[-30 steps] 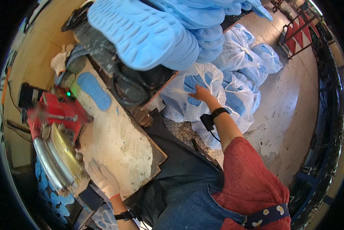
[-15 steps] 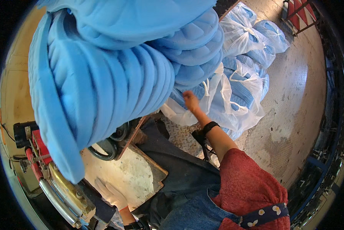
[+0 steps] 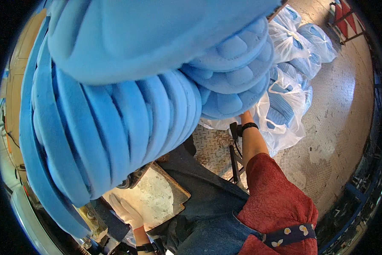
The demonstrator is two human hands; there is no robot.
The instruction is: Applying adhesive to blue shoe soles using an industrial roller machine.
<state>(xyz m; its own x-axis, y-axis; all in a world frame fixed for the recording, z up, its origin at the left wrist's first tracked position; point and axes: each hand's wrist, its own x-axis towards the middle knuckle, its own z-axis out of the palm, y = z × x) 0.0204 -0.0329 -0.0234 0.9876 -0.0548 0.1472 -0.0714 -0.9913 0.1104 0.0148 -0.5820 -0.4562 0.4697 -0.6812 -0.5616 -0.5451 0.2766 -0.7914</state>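
Observation:
A large row of blue molded foam pads [image 3: 118,119], standing face to face, fills the upper left. Over it hangs another broad blue pad [image 3: 157,38], and rounded quilted pads [image 3: 238,80] are stacked to its right. My left hand [image 3: 126,212], in a pale glove, lies flat with fingers stretched on a worn, pale-topped board [image 3: 157,195] below the row. My right hand [image 3: 245,116] reaches up under the rounded pads beside the plastic bags; its fingers are hidden behind the pads. A dark band circles each wrist.
Clear plastic bags [image 3: 284,97] filled with blue pads lie on the metal floor [image 3: 331,114] at right. A red and black rack [image 3: 346,19] stands far right. Machine parts [image 3: 91,221] sit left of my left hand. A black metal frame [image 3: 234,157] rises beside my right forearm.
My right hand has gone from in front of the bags to under the rounded pads. The blue pads now appear larger and lower, covering most of the machine. My left hand stays on the board.

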